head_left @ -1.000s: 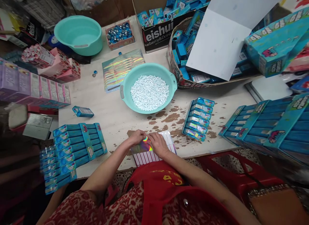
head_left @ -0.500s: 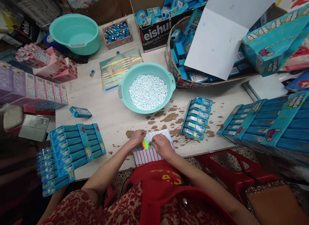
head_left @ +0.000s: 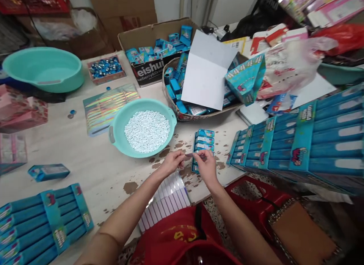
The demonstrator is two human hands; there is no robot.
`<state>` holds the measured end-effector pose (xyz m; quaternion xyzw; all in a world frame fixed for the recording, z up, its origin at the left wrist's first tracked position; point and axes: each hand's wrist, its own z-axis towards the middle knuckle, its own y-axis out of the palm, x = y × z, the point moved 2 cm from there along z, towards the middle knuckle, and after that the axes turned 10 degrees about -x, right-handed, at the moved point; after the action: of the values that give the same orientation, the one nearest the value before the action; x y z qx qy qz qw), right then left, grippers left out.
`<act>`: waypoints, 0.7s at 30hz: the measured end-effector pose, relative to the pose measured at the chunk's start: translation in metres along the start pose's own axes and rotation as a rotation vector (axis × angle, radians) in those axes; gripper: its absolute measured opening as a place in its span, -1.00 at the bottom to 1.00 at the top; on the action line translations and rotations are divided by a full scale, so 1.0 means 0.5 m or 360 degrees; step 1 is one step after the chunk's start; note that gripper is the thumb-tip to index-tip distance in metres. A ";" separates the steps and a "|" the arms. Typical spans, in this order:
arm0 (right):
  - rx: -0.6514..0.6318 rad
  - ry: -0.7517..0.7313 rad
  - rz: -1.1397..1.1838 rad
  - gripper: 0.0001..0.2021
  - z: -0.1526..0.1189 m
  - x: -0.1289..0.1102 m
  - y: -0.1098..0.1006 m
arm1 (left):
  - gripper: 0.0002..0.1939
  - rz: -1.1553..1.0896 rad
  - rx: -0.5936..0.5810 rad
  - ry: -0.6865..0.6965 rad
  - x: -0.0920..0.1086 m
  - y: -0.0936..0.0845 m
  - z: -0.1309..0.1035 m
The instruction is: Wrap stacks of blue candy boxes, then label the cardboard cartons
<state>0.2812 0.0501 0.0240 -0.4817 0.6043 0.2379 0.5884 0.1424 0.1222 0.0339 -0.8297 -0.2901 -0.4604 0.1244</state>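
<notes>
My left hand (head_left: 172,162) and my right hand (head_left: 205,164) pinch the two ends of a small thin strip (head_left: 189,155), stretched between them. Behind my right hand stands a short row of blue packs (head_left: 204,138) with shiny stickers on their ends. A sheet of striped stickers (head_left: 167,200) lies at the table's front edge, below my hands and partly under the red apron. Left of my hands is a turquoise basin (head_left: 116,138) holding many small white candies (head_left: 147,131).
Large blue pack stacks stand at the right (head_left: 304,136) and front left (head_left: 45,215). Cartons of blue containers (head_left: 150,73) are at the back, beside a tray of caps (head_left: 106,69). A holographic sheet (head_left: 98,113) and another turquoise basin (head_left: 42,67) lie left.
Both hands have lifted off the sticker sheet and moved right, to the short row of packs, with the strip now between them. The view has turned to the right.
</notes>
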 end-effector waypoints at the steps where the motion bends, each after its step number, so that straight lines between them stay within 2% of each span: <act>1: 0.0121 -0.0030 -0.0082 -0.78 0.024 0.004 -0.013 | -0.79 0.0067 -0.0018 0.0043 0.021 -0.005 0.028; 3: 0.0283 -0.0035 -0.0213 -0.81 0.076 0.010 -0.037 | -0.81 0.0243 -0.0001 0.0152 0.064 -0.015 0.084; 6: 0.0365 0.0038 -0.0224 -0.87 0.148 0.021 -0.065 | -0.83 0.0536 0.0064 0.0283 0.118 -0.027 0.156; 9: 0.0385 0.0107 -0.0145 -0.89 0.201 0.038 -0.075 | -0.84 0.0672 0.0089 0.0266 0.139 -0.031 0.208; 15: 0.0424 0.0236 -0.0028 -0.90 0.244 0.083 -0.057 | -0.91 0.0452 0.0134 0.0040 0.096 -0.023 0.270; 18: 0.0477 0.0329 0.0094 -0.71 0.246 0.096 -0.061 | -0.88 0.0469 0.0233 -0.0032 0.074 -0.028 0.277; 21: 0.0433 0.0372 0.0264 -0.59 0.234 0.100 -0.076 | -0.80 0.0533 0.0386 -0.0075 0.058 -0.035 0.261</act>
<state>0.3781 0.1188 -0.0354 -0.3705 0.7327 0.1442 0.5524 0.2342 0.2087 -0.0141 -0.8558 -0.2042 -0.3756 0.2914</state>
